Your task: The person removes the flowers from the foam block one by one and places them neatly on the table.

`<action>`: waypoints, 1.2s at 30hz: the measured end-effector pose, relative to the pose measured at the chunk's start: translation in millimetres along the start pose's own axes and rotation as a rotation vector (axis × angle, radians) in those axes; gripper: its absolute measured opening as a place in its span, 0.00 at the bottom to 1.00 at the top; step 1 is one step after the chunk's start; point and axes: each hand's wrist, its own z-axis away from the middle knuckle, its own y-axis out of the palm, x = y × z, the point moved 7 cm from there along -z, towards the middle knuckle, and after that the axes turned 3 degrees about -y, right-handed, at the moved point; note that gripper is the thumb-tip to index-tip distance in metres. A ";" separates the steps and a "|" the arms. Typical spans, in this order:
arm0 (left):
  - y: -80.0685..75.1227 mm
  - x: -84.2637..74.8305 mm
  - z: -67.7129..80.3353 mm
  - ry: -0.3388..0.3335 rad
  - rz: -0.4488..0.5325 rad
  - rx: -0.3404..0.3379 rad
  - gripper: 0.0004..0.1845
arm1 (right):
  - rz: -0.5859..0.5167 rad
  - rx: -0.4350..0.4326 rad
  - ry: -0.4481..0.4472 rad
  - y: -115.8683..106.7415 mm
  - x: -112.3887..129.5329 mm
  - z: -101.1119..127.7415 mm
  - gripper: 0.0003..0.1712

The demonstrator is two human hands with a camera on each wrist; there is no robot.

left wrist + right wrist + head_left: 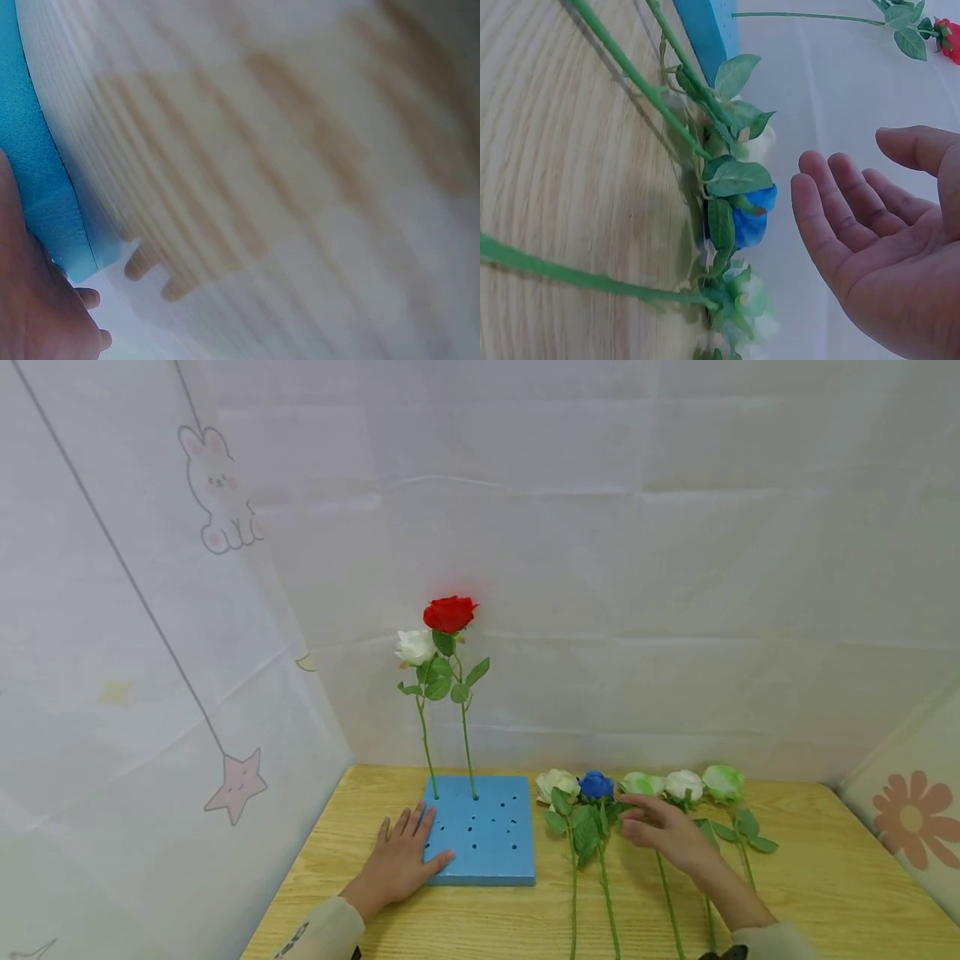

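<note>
We're reading this step as steadying the blue block [483, 864] and lining up a pick. Our left hand [400, 858] is resting at its left edge, fingers spread and relaxed, gripping nothing. Our right hand [667, 835] is hovering over the surface [810, 877], fingers loosely extended, thumb standing well apart, holding nothing. Just left of the right fingertips, the blue rose [597, 785] is lying flat, with the cream rose [557, 785] further left. Beyond and right of those fingers we're seeing the green-tinged rose [642, 783], the lying white rose [684, 786] and the pale green rose [723, 782]. Ahead of the left fingers, the red rose [450, 614] and the standing white rose [415, 647] are rising from holes in the block. We're judging the next move as calling for lowering the right fingers, pinching one stem and lifting it clear; blue and green-tinged are both sitting near, so we're not calling which. Overlapping leaves could be snagging. Labels: we're finding no brand; dark marks are showing on the left sleeve [311, 933], but we're not managing to read them.
</note>
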 end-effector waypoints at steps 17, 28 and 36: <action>-1.5 -0.9 2.1 0.004 0.007 0.011 0.50 | 0.000 0.010 -0.027 23.4 15.6 -18.7 0.38; -2.4 -2.1 2.7 0.012 0.012 0.013 0.50 | 0.005 -0.042 -0.061 35.1 23.2 -36.2 0.35; -3.5 -1.7 3.0 0.012 0.009 0.014 0.53 | 0.015 -0.031 -0.116 47.6 33.8 -51.8 0.32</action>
